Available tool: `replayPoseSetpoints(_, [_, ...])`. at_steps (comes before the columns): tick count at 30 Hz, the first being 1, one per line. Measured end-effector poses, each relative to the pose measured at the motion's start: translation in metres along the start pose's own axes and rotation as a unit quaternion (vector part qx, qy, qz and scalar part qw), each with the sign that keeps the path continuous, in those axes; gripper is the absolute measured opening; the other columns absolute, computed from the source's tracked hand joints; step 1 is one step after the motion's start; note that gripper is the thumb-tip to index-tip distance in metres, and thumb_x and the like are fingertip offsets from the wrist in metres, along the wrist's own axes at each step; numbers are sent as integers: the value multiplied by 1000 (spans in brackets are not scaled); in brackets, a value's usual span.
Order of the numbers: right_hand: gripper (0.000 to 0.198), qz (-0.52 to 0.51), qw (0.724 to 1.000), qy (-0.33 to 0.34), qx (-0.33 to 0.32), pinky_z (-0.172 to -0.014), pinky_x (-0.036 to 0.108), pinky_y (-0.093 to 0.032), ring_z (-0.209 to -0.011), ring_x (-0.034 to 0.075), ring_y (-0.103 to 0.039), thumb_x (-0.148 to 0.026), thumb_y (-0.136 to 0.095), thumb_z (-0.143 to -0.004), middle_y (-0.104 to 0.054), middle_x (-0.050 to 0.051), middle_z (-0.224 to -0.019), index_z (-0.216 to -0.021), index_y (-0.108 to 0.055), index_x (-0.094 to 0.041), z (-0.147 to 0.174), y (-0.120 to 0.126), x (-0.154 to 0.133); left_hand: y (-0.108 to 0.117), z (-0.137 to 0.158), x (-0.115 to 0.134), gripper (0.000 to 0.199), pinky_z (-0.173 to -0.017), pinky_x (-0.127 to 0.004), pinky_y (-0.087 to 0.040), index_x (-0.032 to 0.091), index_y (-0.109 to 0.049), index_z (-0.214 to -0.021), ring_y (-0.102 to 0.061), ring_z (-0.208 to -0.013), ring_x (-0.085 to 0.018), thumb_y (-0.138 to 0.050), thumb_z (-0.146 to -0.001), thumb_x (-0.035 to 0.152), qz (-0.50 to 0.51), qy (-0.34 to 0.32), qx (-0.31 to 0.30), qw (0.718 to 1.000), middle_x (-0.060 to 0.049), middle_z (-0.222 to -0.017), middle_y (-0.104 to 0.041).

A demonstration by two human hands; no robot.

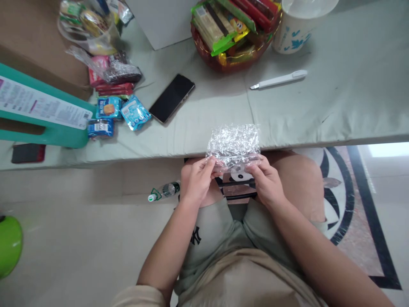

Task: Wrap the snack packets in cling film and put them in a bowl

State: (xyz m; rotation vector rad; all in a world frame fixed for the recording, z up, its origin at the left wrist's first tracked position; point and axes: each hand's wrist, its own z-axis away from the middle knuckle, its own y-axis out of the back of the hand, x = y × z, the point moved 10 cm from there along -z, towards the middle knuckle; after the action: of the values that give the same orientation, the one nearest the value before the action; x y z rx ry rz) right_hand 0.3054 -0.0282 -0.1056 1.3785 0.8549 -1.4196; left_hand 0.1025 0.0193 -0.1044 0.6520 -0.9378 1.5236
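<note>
A crinkled sheet of clear plastic film (234,140) is stretched between my two hands at the table's front edge, above my lap. My left hand (200,177) pinches its near left corner between thumb and fingers. At the near right corner my right hand (266,177) grips it the same way. The film's far part rests against or just over the tablecloth; I cannot tell whether it touches. Beyond it on the table lie a white utility knife (279,79), its blade tip pointing left, and a black smartphone (172,98).
Snacks fill an amber bowl (204,53) at the back, beside a white paper cup (292,32). Blue snack packets (136,112) and a teal box-like piece (64,136) are at the left. Below, a plastic bottle (164,191) lies on the floor near a green object (9,246).
</note>
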Motion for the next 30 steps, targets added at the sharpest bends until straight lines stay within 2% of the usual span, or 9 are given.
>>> replayPoseSetpoints(3, [44,-56,998,-23,11,-97,41,-48,-107,24,-62,-57,-74,-84,-64,7,-110,-62,-65,-20,1,3,3,2,0,4,51,-63,-22,-58,17,-71,-74,-71,-68,-12,-82,-72,66,-13,-23,4,1000,-2,-75,-73])
replayPoseSetpoints(7, [54,-94,994,-45,43,-89,37,-46,-99,22,-59,-52,-78,-81,-61,7,-103,-51,-49,-19,2,9,11,7,1,8,50,-65,-25,-58,18,-69,-69,-71,-68,-15,-77,-76,68,-49,-46,22,998,-2,-69,-71])
replayPoseSetpoints(9, [51,-126,988,-70,52,-84,34,-46,-95,20,-57,-50,-80,-78,-61,5,-99,-55,-47,-19,3,10,18,8,2,9,50,-65,-26,-57,19,-68,-68,-71,-68,-16,-76,-76,68,-54,-45,26,997,-1,-69,-70])
replayPoseSetpoints(12, [41,-170,978,-106,51,-72,30,-47,-79,16,-56,-53,-79,-77,-59,0,-88,-75,-51,-23,3,4,23,9,1,7,46,-64,-25,-55,20,-67,-70,-72,-69,-15,-77,-77,64,-55,-41,24,997,-1,-72,-70])
replayPoseSetpoints(15, [46,-209,963,-163,37,-65,28,-48,-69,14,-57,-52,-82,-71,-60,-4,-80,-90,-48,-27,3,-7,26,10,-1,5,41,-62,-24,-55,20,-61,-78,-73,-70,-15,-82,-75,56,-59,-41,21,997,2,-74,-67])
replayPoseSetpoints(20, [46,-219,944,-247,10,-58,25,-46,-57,12,-57,-39,-83,-63,-60,-7,-64,-96,-55,-24,7,-18,27,15,0,6,66,-62,-23,-58,26,-41,-98,-72,-76,-13,-93,-61,41,16,-26,49,998,3,-93,-69])
replayPoseSetpoints(22, [39,-212,943,-257,-9,-54,25,-43,-53,12,-54,-37,-80,-62,-60,-6,-60,-91,-60,-22,9,-20,24,8,1,7,71,-60,-22,-57,25,-40,-100,-72,-78,-14,-95,-57,40,27,0,18,999,2,-96,-71])
replayPoseSetpoints(26, [26,-206,937,-273,-69,-49,23,-39,-48,11,-50,-33,-73,-59,-57,-6,-54,-79,-62,-21,16,-24,17,-9,3,-1,70,-49,-19,-47,20,-53,-106,-68,-63,-12,-95,-57,47,0,91,-77,993,-1,-84,-74])
replayPoseSetpoints(30, [20,-168,939,-266,-140,-46,22,-34,-46,10,-49,-29,-67,-60,-59,-5,-53,-78,-65,-20,21,-28,7,-13,11,-13,66,-53,-21,-51,13,-68,-100,-70,-63,-14,-92,-59,59,-44,178,-147,972,-7,-78,-76])
